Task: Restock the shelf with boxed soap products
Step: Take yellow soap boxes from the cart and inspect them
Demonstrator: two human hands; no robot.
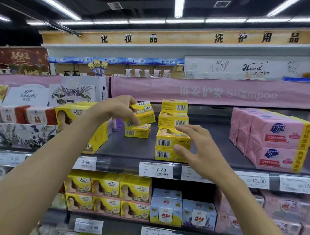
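Left hand (pixel 117 108) round yellow soap box (pixel 145 114), long axis sideways, right end raised; right hand (pixel 201 151) spread.

A yellow soap box (pixel 144 113) is tilted in the grip of the left fingers (pixel 128 103). Its barcoded end is turned down and left, a round seal shows on its face, and it is held above the dark shelf (pixel 214 139). Directly under those fingers a second yellow box (pixel 138 131) lies flat on the shelf, barcode facing out. Just right of them a stack of four yellow boxes (pixel 173 120) stands straight, barcodes forward. The spread right fingers (pixel 188 130) are in front of its lower two boxes; whether they touch cannot be told. Left of the left fingers stands a larger yellow carton (pixel 67 115) printed with a portrait.
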